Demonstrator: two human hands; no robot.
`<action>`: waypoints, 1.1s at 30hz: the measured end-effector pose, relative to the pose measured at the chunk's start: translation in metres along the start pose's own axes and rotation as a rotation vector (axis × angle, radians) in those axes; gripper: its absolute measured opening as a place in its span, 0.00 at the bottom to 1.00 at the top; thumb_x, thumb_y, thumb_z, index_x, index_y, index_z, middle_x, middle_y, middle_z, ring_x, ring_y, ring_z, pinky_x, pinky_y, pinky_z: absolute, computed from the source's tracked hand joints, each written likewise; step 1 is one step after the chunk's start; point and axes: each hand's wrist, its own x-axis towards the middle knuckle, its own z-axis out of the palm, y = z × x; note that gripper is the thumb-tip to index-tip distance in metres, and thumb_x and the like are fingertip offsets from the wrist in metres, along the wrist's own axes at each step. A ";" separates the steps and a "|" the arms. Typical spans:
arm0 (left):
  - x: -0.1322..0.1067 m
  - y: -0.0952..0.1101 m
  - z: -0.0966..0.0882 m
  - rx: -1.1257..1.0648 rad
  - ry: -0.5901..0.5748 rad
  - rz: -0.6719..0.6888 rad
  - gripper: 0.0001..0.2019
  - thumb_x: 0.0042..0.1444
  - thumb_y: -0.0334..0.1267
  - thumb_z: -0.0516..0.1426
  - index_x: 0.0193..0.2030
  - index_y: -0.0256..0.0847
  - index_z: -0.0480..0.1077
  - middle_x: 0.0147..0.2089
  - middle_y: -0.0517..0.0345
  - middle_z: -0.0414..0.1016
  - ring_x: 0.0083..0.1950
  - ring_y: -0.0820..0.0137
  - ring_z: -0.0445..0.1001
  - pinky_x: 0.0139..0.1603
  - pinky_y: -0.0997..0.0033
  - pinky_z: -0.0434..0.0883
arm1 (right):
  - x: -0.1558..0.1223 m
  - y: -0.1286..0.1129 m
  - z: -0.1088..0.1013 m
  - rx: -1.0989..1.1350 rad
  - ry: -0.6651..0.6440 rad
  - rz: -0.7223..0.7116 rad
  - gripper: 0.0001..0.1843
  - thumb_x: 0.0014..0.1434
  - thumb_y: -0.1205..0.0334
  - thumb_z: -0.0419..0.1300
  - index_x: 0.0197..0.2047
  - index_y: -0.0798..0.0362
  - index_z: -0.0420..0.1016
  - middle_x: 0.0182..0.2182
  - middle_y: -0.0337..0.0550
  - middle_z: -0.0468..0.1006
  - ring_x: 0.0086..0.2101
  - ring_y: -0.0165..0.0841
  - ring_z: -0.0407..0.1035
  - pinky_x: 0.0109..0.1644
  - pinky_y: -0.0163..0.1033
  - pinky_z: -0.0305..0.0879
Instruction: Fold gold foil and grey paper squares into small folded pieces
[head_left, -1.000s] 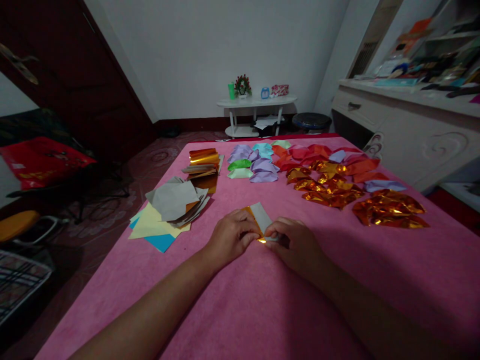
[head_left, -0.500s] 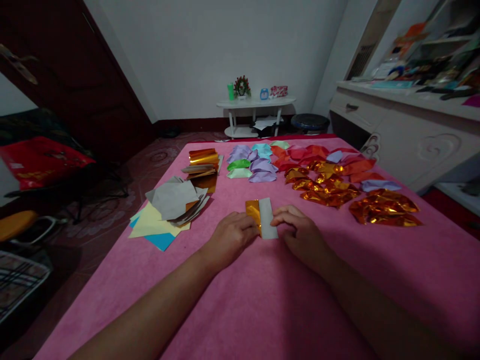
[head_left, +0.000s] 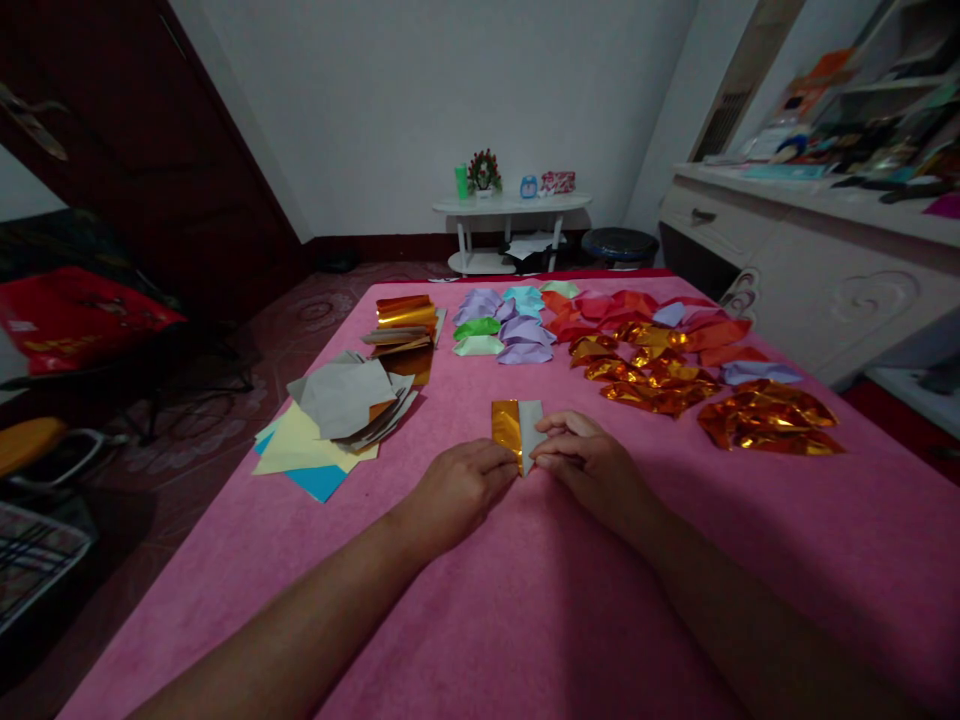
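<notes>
A small folded sheet of gold foil paper (head_left: 506,422) lies on the pink cloth in front of me, its grey back showing along the right half. My left hand (head_left: 466,488) has its fingers together, pressing the lower left part of the sheet down. At the right edge, my right hand (head_left: 592,462) has thumb and fingers closed on the grey flap. Its fingertips cover part of that flap.
Left of my hands lie grey-backed sheets (head_left: 345,395) over yellow paper (head_left: 300,445) and blue paper (head_left: 321,484). Gold foil sheets (head_left: 405,312) sit behind them. Folded purple papers (head_left: 525,352), red papers (head_left: 637,308) and gold foil pieces (head_left: 772,412) spread across the far side and right.
My right hand has moved slightly left, and the grey flap shows narrower than before. The left hand has slid down a little on the gold part.
</notes>
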 end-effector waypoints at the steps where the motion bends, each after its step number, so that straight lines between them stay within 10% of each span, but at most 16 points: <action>1: 0.000 0.000 0.000 -0.002 0.000 -0.004 0.13 0.64 0.33 0.48 0.45 0.37 0.73 0.43 0.52 0.77 0.44 0.68 0.74 0.45 0.69 0.73 | 0.002 0.000 0.001 -0.004 0.003 0.010 0.09 0.56 0.68 0.58 0.31 0.50 0.80 0.42 0.44 0.72 0.44 0.35 0.67 0.47 0.41 0.64; 25: -0.001 0.007 0.000 0.049 -0.004 0.012 0.15 0.64 0.35 0.46 0.49 0.43 0.72 0.42 0.52 0.73 0.44 0.67 0.71 0.42 0.68 0.69 | 0.020 0.002 0.011 -0.130 -0.013 0.151 0.04 0.50 0.67 0.61 0.26 0.49 0.74 0.32 0.35 0.72 0.35 0.31 0.66 0.38 0.36 0.60; 33: -0.002 0.007 0.002 0.013 0.017 0.003 0.14 0.64 0.37 0.47 0.46 0.41 0.73 0.41 0.50 0.72 0.43 0.66 0.70 0.43 0.66 0.70 | 0.046 0.006 0.018 -0.300 0.114 0.055 0.20 0.55 0.56 0.61 0.50 0.53 0.71 0.47 0.48 0.73 0.47 0.40 0.64 0.51 0.45 0.58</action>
